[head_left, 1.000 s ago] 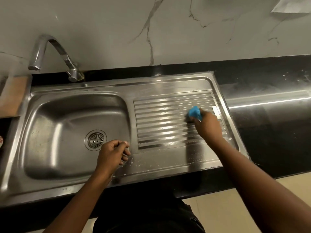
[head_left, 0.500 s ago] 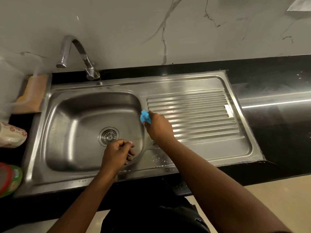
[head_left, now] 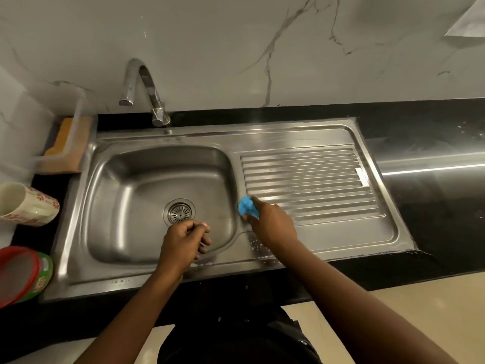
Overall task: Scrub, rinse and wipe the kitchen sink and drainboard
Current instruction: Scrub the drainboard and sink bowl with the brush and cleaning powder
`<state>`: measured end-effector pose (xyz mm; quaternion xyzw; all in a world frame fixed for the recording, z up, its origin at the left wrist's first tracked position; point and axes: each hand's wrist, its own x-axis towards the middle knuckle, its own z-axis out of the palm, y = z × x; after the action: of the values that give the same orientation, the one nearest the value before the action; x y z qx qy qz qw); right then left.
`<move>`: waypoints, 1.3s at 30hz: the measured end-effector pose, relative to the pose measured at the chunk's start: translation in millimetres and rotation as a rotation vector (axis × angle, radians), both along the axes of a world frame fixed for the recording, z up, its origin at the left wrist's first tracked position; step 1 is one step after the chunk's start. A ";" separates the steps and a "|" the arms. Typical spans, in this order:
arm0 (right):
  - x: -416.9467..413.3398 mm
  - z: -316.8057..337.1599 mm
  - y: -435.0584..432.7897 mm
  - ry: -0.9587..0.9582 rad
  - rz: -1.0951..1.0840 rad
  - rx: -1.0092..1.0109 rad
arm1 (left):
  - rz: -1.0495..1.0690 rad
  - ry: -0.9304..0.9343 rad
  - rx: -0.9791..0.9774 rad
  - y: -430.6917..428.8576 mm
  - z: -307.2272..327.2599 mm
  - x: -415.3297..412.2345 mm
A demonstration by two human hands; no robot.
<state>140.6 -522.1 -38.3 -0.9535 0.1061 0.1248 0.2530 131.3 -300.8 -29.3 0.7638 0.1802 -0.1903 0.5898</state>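
A steel sink basin (head_left: pixel 126 195) with a round drain (head_left: pixel 179 212) lies left of a ribbed drainboard (head_left: pixel 309 177). My right hand (head_left: pixel 273 224) grips a small blue scrubber (head_left: pixel 247 205) and presses it on the ridge between basin and drainboard, at the ribs' near left corner. My left hand (head_left: pixel 185 241) hovers over the basin's front edge with its fingers curled; whether it holds anything I cannot tell. Soap flecks (head_left: pixel 258 249) dot the front rim.
A chrome tap (head_left: pixel 147 88) stands behind the basin. A clear holder with an orange sponge (head_left: pixel 63 143) sits at the left, with a floral cup (head_left: pixel 26 204) and a red-lidded tub (head_left: pixel 21 274) nearer me. Black countertop (head_left: pixel 433 206) runs right.
My right hand has carried the blue scrubber leftward from the middle of the drainboard ribs to their left edge by the basin. My left hand stays at the basin's front edge.
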 end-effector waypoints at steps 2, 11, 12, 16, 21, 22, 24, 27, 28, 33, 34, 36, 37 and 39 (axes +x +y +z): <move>20.8 -3.8 4.2 -0.034 -0.016 -0.018 | 0.012 -0.005 -0.005 8.5 0.7 -2.6; 62.2 -3.9 15.4 -0.061 -0.038 -0.036 | 0.068 0.016 -0.019 44.2 -5.3 -17.1; 53.5 -5.7 17.7 -0.059 -0.028 -0.038 | 0.074 0.018 -0.024 46.7 -5.2 -18.2; -1.2 -11.1 23.5 -0.043 0.019 -0.058 | 0.090 0.018 -0.035 57.0 -10.0 -20.2; -42.5 -16.5 26.8 0.003 -0.016 -0.044 | 0.104 0.015 -0.057 66.0 -8.9 -20.5; -39.6 -15.9 26.3 0.021 -0.044 -0.011 | 0.104 0.012 -0.062 68.4 -7.0 -21.1; -28.4 -8.3 30.4 0.079 -0.099 0.124 | 0.113 0.003 -0.070 77.1 -4.7 -22.0; -16.5 5.7 49.7 0.162 -0.220 0.415 | 0.142 -0.010 -0.076 95.1 -1.7 -23.0; -15.2 10.6 59.7 0.189 -0.256 0.522 | 0.157 -0.014 -0.075 102.7 -0.6 -23.7; -5.3 31.8 115.3 0.290 -0.223 0.805 | 0.240 -0.036 -0.057 145.1 5.0 -30.8; -2.1 34.8 128.1 0.305 -0.203 0.826 | 0.262 -0.039 -0.056 154.5 6.3 -33.2; 3.8 40.7 152.3 0.327 -0.168 0.859 | 0.303 -0.040 -0.053 171.2 7.6 -38.1; 7.0 43.2 165.3 0.335 -0.148 0.870 | 0.326 -0.040 -0.052 179.5 8.3 -41.2; 12.9 47.8 193.9 0.341 -0.096 0.874 | 0.378 -0.034 -0.057 197.4 7.7 -48.4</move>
<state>153.5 -328.1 9.4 -0.7175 0.1275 0.3008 0.6152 82.9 -103.4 -21.6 0.7024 0.3049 -0.0681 0.6395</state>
